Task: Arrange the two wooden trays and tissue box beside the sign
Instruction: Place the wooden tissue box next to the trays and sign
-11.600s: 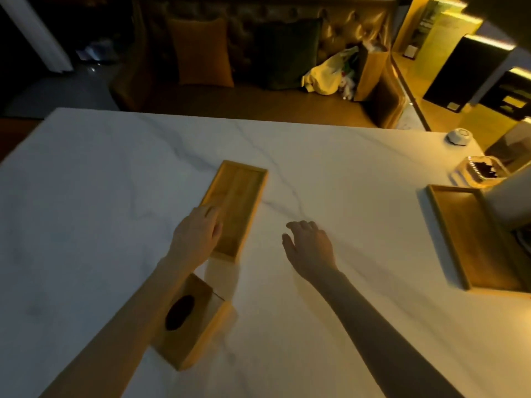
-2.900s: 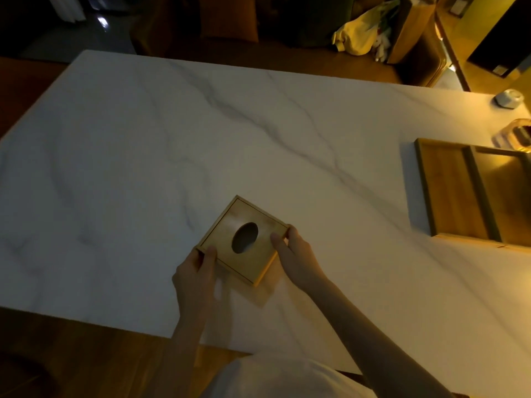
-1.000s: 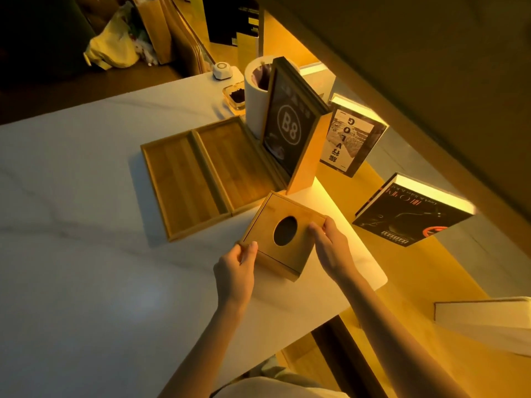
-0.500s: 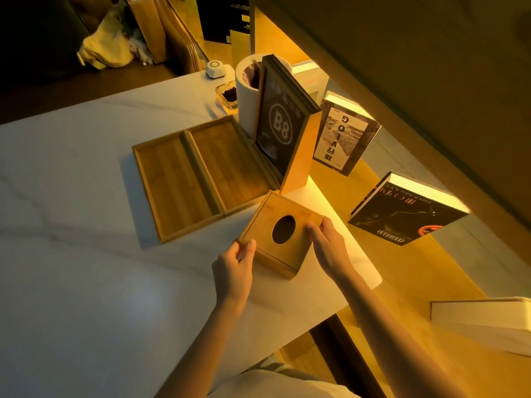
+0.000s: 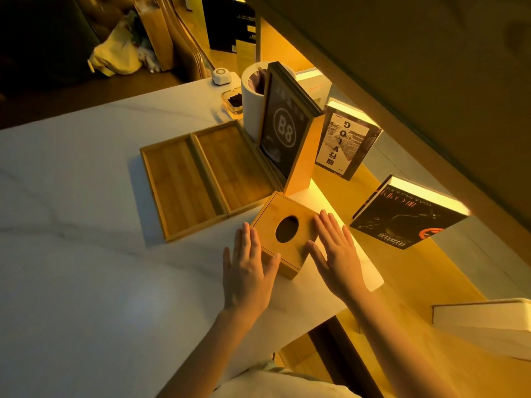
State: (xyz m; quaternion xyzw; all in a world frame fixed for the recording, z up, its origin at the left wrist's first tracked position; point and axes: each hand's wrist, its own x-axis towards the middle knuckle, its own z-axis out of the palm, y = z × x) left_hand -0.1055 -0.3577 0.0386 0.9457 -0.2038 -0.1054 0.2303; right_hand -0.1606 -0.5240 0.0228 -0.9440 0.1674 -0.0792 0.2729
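Broadly, the white marble table is carrying two wooden trays, the left tray and the right tray, lying side by side and touching in front of the B8 sign. Nearer its corner, the wooden tissue box is sitting just beside the trays and the sign's base. Both hands are lying flat with fingers spread and gripping nothing, the left hand touching the box's near-left side and the right hand resting along its right edge.

A: What sort of place is showing here?

B: A café or lounge seating area is showing, dimly lit in amber. A table sign marked "B8" is standing on the marble table, which suggests numbered customer tables.

A: What else is supporting this?

B: Books are standing face-out along a lit display ledge, a white call button is sitting at the table's far edge, and a tufted sofa is lying beyond in shadow.
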